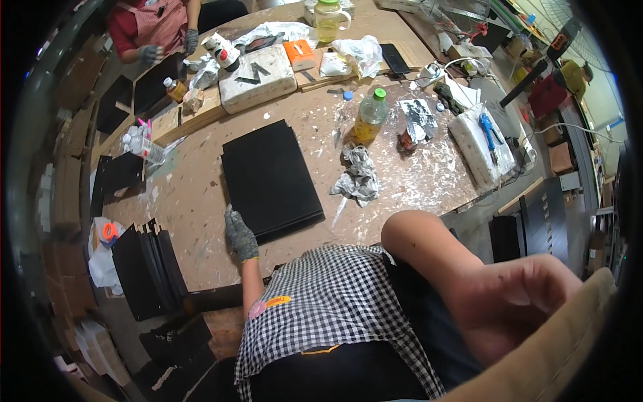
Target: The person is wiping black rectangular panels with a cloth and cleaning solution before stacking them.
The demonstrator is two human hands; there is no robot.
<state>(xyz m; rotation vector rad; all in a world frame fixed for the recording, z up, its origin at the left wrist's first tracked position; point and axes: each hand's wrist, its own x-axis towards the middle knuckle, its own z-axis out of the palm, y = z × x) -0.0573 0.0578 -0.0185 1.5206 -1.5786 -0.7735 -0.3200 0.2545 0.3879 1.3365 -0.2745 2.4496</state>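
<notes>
The straight-fingered left hand [240,236] is touching black panels [271,177] (light pressure suits alignment). Whether the curled right hand [512,295] is gripping is unclear.

A white-spattered counter [191,201] marks a workshop. Black panels [140,271] stand at near left, an aproned worker [155,27] at far left.

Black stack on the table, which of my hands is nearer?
Left. Your gloved left hand is at the near left corner of the black stack; your bare right hand is raised far to its right.
</notes>
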